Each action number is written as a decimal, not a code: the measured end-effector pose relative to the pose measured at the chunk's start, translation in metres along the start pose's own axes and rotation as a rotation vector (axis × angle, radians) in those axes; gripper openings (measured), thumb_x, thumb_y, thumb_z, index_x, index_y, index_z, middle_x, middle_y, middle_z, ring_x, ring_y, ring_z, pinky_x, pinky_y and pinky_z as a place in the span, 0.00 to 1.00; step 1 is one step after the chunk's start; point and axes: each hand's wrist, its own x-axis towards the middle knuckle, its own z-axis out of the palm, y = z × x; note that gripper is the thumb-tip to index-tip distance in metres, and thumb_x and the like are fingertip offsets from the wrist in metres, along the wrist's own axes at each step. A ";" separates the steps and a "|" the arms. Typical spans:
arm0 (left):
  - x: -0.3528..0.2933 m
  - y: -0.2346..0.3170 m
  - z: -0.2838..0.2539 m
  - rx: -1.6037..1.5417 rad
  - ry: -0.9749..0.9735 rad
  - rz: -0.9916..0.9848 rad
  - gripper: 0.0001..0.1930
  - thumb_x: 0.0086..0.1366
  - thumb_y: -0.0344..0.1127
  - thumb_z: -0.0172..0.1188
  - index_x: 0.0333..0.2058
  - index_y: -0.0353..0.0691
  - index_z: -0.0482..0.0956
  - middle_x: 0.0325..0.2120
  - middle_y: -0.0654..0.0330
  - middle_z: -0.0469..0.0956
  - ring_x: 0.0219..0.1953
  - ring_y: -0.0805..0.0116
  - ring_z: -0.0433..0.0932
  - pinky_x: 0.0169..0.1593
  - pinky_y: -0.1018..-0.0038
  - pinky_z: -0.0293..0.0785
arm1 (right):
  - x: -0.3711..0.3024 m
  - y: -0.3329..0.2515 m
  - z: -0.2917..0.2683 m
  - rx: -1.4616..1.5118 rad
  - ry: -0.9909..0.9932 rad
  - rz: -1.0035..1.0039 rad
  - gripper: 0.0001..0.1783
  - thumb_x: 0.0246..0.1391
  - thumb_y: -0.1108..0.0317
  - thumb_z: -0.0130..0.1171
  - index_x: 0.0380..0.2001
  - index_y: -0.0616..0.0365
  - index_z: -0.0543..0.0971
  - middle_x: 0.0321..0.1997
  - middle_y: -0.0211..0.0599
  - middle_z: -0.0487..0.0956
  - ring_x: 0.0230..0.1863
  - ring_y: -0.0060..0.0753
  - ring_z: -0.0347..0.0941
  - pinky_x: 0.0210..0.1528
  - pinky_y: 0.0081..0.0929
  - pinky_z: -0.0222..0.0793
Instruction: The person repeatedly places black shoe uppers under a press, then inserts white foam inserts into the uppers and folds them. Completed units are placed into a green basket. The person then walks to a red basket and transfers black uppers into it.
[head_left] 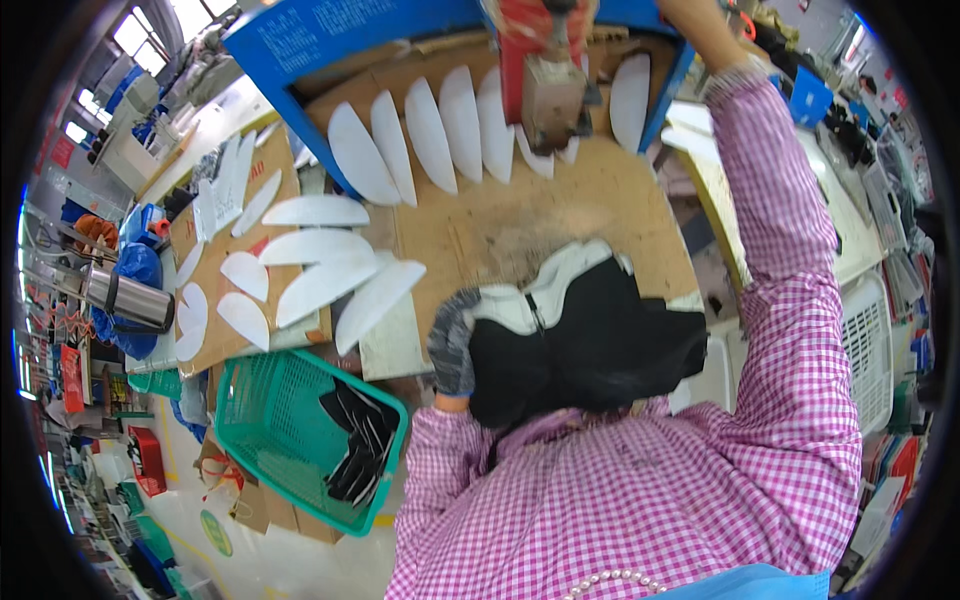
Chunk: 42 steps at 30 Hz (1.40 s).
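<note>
My left hand [455, 342], in a grey mottled knit glove, grips the left edge of a black cloth piece [590, 340] with a wavy white border [505, 308]. The cloth lies against my front, its white border toward the brown work board [550, 215]; some fingers are hidden by it. My bare right hand [700, 25] is raised to the upper right of a blue machine frame [300, 50], its fingers cut off by the picture's top edge. Under the frame, a metal press head [555, 100] stands over the board, with several white half-moon pieces [430, 135] leaning in a row behind it.
More white half-moon pieces [315, 248] lie on cardboard at the left. Below them stands a green plastic basket [235, 420] with black cut pieces [358, 440] inside. A steel flask [130, 298] is at the far left, a white crate [868, 350] at the right.
</note>
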 end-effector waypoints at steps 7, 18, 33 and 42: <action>0.000 0.028 -0.013 -0.225 0.064 0.063 0.20 0.69 0.43 0.47 0.41 0.29 0.78 0.41 0.51 0.79 0.45 0.62 0.75 0.55 0.67 0.65 | -0.224 -0.095 -0.049 0.269 -0.633 0.085 0.18 0.50 0.68 0.60 0.46 0.57 0.76 0.42 0.41 0.77 0.43 0.40 0.73 0.46 0.31 0.69; -0.003 0.018 -0.055 -0.861 -0.101 0.005 0.27 0.70 0.49 0.42 0.42 0.25 0.74 0.42 0.42 0.77 0.49 0.48 0.74 0.60 0.53 0.62 | -0.300 -0.132 0.010 0.120 -1.273 -0.178 0.49 0.29 0.46 0.71 0.55 0.64 0.68 0.53 0.47 0.70 0.59 0.43 0.61 0.59 0.41 0.53; -0.085 0.004 -0.146 -0.930 0.022 -0.152 0.25 0.69 0.53 0.42 0.37 0.35 0.78 0.33 0.53 0.79 0.39 0.52 0.77 0.47 0.54 0.72 | -0.297 -0.144 -0.019 0.391 -1.209 -0.074 0.40 0.25 0.48 0.74 0.39 0.61 0.69 0.36 0.40 0.76 0.44 0.44 0.72 0.53 0.36 0.54; -0.075 0.040 -0.107 -0.769 -0.142 -0.143 0.26 0.67 0.54 0.44 0.50 0.36 0.70 0.48 0.50 0.73 0.49 0.54 0.72 0.59 0.56 0.62 | -0.215 -0.126 -0.014 1.134 -1.333 0.474 0.39 0.35 0.52 0.74 0.45 0.66 0.69 0.37 0.40 0.77 0.39 0.32 0.73 0.43 0.25 0.69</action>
